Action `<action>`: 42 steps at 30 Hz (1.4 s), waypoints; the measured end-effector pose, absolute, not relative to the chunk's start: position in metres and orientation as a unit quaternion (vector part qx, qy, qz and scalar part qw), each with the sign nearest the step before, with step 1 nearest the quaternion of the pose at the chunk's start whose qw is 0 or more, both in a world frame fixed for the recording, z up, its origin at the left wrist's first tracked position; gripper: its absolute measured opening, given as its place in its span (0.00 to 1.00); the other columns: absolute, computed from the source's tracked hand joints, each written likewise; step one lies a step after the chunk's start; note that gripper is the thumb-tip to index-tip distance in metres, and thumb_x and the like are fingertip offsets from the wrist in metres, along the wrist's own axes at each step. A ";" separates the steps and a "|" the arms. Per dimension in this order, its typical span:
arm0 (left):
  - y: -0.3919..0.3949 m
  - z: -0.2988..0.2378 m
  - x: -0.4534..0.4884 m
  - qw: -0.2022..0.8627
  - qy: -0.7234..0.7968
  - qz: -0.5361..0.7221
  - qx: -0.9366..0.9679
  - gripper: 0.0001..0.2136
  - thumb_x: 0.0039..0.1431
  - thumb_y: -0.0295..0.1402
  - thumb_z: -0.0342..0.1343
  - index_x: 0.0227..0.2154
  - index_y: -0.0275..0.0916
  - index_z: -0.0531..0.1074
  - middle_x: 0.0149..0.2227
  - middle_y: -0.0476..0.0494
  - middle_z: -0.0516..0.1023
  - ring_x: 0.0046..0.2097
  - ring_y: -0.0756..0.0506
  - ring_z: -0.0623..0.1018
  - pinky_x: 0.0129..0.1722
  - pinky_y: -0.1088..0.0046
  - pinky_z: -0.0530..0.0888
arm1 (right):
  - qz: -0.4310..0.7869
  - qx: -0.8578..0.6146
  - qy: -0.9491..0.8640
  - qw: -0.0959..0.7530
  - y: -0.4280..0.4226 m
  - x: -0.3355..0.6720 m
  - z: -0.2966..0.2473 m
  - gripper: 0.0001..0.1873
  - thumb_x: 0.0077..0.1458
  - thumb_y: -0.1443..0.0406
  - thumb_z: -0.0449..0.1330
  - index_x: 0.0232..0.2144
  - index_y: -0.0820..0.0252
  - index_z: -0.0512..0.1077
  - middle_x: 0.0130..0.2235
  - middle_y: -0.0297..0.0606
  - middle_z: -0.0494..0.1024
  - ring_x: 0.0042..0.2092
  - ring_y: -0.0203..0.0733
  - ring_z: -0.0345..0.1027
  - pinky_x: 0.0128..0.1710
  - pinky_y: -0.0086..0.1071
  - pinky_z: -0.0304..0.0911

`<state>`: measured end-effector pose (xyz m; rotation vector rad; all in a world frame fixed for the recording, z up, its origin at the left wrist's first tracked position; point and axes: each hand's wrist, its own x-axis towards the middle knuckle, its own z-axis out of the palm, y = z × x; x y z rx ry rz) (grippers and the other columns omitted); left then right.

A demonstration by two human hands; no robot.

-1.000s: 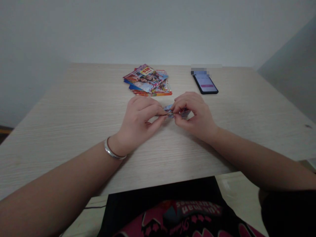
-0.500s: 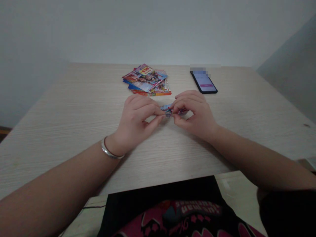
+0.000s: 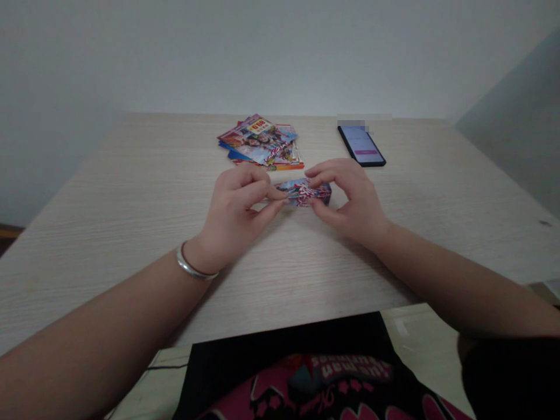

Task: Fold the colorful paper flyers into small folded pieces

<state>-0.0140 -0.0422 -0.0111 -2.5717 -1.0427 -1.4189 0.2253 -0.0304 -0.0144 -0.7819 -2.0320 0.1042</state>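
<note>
A small folded printed leaflet, blue with red-and-white patterning, is held just above or on the table between my two hands. My left hand pinches its left end between thumb and forefinger. Around its right part, my right hand has the thumb on the near edge and the fingertips at the top, slightly apart with the paper between them. The leaflet's right end shows a bent, darker side face. Part of its left end is hidden by my left fingers.
A fanned stack of colourful printed leaflets lies beyond my hands. To its right rests a phone with a lit screen. The pale wooden table runs back to a wall.
My right thumb and fingers have moved apart from their pinch near the leaflet's middle, uncovering more of its printed face. My left hand has shifted slightly left, still pinching.
</note>
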 end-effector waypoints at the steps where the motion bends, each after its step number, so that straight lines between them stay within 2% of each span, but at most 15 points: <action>1: -0.041 -0.012 -0.015 0.013 -0.343 -0.461 -0.818 0.04 0.64 0.35 0.63 0.33 0.44 0.78 0.32 0.48 0.78 0.35 0.46 0.77 0.34 0.66 0.73 | 0.049 -0.335 -0.813 0.473 -0.028 0.228 -0.018 0.11 0.56 0.62 0.63 0.43 0.54 0.73 0.48 0.41 0.81 0.51 0.48 0.74 0.55 0.46 0.66; 4: -0.037 -0.015 -0.019 0.002 -0.371 -0.466 -0.803 0.03 0.63 0.34 0.65 0.33 0.45 0.79 0.27 0.51 0.75 0.29 0.49 0.73 0.29 0.69 0.69 | 0.118 -0.436 -0.747 0.488 -0.022 0.236 -0.028 0.14 0.61 0.58 0.61 0.48 0.55 0.71 0.44 0.39 0.78 0.42 0.42 0.72 0.42 0.39 0.68; 7: -0.036 -0.019 -0.020 -0.022 -0.394 -0.480 -0.783 0.03 0.62 0.33 0.65 0.32 0.44 0.79 0.25 0.52 0.76 0.26 0.50 0.72 0.26 0.71 0.68 | 0.260 -0.486 -0.700 0.454 -0.018 0.238 -0.033 0.15 0.64 0.52 0.60 0.45 0.54 0.70 0.29 0.29 0.74 0.30 0.36 0.68 0.31 0.33 0.64; 9: -0.036 -0.020 -0.019 -0.031 -0.399 -0.484 -0.778 0.02 0.62 0.32 0.65 0.33 0.43 0.79 0.28 0.51 0.79 0.28 0.50 0.75 0.28 0.71 0.71 | 0.359 -0.488 -0.673 0.425 -0.019 0.236 -0.033 0.19 0.63 0.47 0.61 0.44 0.54 0.70 0.25 0.26 0.73 0.26 0.35 0.67 0.27 0.31 0.63; 12: -0.036 -0.020 -0.020 -0.026 -0.390 -0.481 -0.785 0.01 0.63 0.32 0.65 0.36 0.46 0.80 0.34 0.49 0.84 0.34 0.47 0.80 0.36 0.66 0.77 | 0.449 -0.477 -0.625 0.424 -0.023 0.230 -0.028 0.24 0.58 0.44 0.65 0.45 0.53 0.70 0.24 0.27 0.76 0.23 0.34 0.68 0.24 0.29 0.64; 16: -0.036 -0.019 -0.021 -0.012 -0.382 -0.473 -0.794 0.03 0.65 0.34 0.65 0.40 0.49 0.81 0.38 0.48 0.85 0.41 0.44 0.82 0.45 0.61 0.78 | 0.488 -0.479 -0.593 0.425 -0.025 0.228 -0.018 0.23 0.55 0.44 0.68 0.40 0.54 0.74 0.28 0.31 0.81 0.25 0.34 0.72 0.26 0.30 0.70; 19: -0.037 -0.017 -0.020 -0.022 -0.381 -0.473 -0.794 0.03 0.66 0.35 0.64 0.41 0.48 0.81 0.39 0.49 0.86 0.43 0.44 0.83 0.47 0.62 0.79 | 0.494 -0.476 -0.591 0.425 -0.025 0.229 -0.014 0.22 0.54 0.44 0.68 0.36 0.54 0.75 0.34 0.34 0.83 0.32 0.37 0.78 0.28 0.30 0.72; 23: -0.038 -0.016 -0.017 -0.059 -0.370 -0.475 -0.796 0.03 0.67 0.34 0.62 0.40 0.45 0.80 0.41 0.47 0.85 0.45 0.44 0.83 0.50 0.61 0.79 | 0.475 -0.466 -0.607 0.434 -0.023 0.231 -0.015 0.21 0.52 0.44 0.69 0.30 0.55 0.75 0.33 0.35 0.81 0.37 0.41 0.79 0.33 0.35 0.76; 26: -0.035 -0.023 -0.015 -0.142 -0.370 -0.507 -0.765 0.02 0.67 0.33 0.60 0.39 0.43 0.76 0.43 0.44 0.82 0.46 0.45 0.82 0.45 0.65 0.82 | 0.468 -0.465 -0.607 0.444 -0.021 0.231 -0.019 0.18 0.50 0.48 0.71 0.32 0.55 0.77 0.34 0.36 0.82 0.37 0.41 0.77 0.36 0.39 0.79; 29: -0.027 -0.035 -0.015 -0.228 -0.364 -0.545 -0.721 0.12 0.63 0.34 0.65 0.45 0.45 0.69 0.40 0.47 0.79 0.39 0.48 0.81 0.38 0.71 0.82 | 0.472 -0.462 -0.612 0.435 -0.021 0.229 -0.025 0.16 0.50 0.51 0.71 0.34 0.55 0.78 0.35 0.37 0.82 0.36 0.42 0.77 0.36 0.41 0.79; 31: -0.023 -0.041 -0.015 -0.298 -0.353 -0.546 -0.699 0.17 0.63 0.34 0.65 0.51 0.47 0.65 0.40 0.47 0.80 0.37 0.49 0.81 0.38 0.70 0.82 | 0.461 -0.463 -0.632 0.416 -0.021 0.229 -0.028 0.15 0.51 0.52 0.71 0.35 0.56 0.78 0.34 0.37 0.82 0.35 0.41 0.76 0.36 0.41 0.79; 33: -0.021 -0.043 -0.016 -0.347 -0.348 -0.533 -0.689 0.16 0.65 0.33 0.62 0.52 0.46 0.65 0.42 0.45 0.82 0.37 0.49 0.82 0.40 0.68 0.83 | 0.443 -0.456 -0.652 0.413 -0.021 0.229 -0.031 0.16 0.49 0.55 0.71 0.36 0.56 0.76 0.35 0.36 0.82 0.34 0.41 0.76 0.36 0.41 0.78; 36: -0.022 -0.040 -0.015 -0.373 -0.356 -0.515 -0.685 0.07 0.67 0.32 0.60 0.45 0.43 0.71 0.44 0.42 0.83 0.39 0.48 0.83 0.41 0.67 0.83 | 0.451 -0.444 -0.631 0.448 -0.020 0.228 -0.032 0.23 0.45 0.57 0.73 0.41 0.53 0.69 0.37 0.33 0.81 0.35 0.40 0.77 0.35 0.38 0.78; 38: -0.024 -0.037 -0.014 -0.371 -0.358 -0.510 -0.689 0.05 0.66 0.32 0.61 0.43 0.41 0.73 0.46 0.42 0.84 0.41 0.47 0.83 0.42 0.67 0.83 | 0.475 -0.451 -0.598 0.462 -0.019 0.228 -0.031 0.27 0.45 0.57 0.74 0.43 0.51 0.66 0.34 0.30 0.81 0.35 0.40 0.77 0.36 0.38 0.78; 42: -0.025 -0.037 -0.011 -0.355 -0.366 -0.490 -0.707 0.07 0.66 0.35 0.61 0.44 0.40 0.73 0.44 0.42 0.84 0.41 0.46 0.83 0.39 0.67 0.83 | 0.496 -0.464 -0.592 0.433 -0.018 0.227 -0.030 0.20 0.47 0.54 0.73 0.37 0.53 0.70 0.33 0.32 0.81 0.35 0.39 0.77 0.36 0.37 0.79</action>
